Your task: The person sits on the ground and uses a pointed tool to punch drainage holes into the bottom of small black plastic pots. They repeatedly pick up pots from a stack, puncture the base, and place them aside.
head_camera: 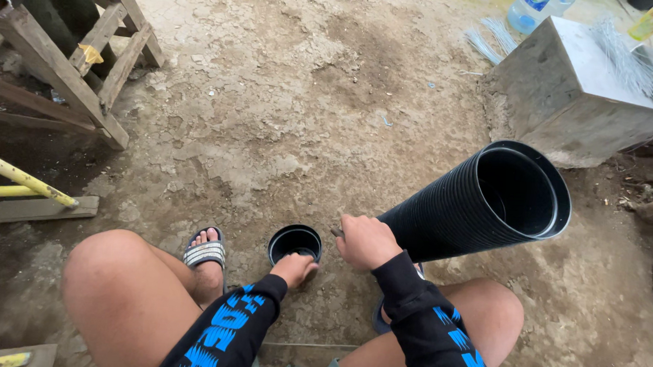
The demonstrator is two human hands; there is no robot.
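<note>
1. My left hand (295, 267) is curled on the near rim of a single black pot (295, 242) on the dirt floor (285, 123).
2. My right hand (366, 241) is closed around a long stack of pots (480, 203), tilted up to the right.
3. A metal box (572, 99) sits well beyond.

Seen from above: two long black sleeves, each printed with bold bright-blue lettering and jagged blue shapes along the forearm, ending in snug ribbed cuffs at the wrists. Left hand (295, 266) and right hand (366, 242) bare, no gloves, rings or watch in view. Legs bare from the knee down, with a strip of grey-green shorts just visible at the near edge between the thighs. On the left foot, an open-toed slide sandal (204, 252) with a black sole and a grey-and-black striped strap across the toes. Right foot mostly hidden behind the right sleeve.
</note>
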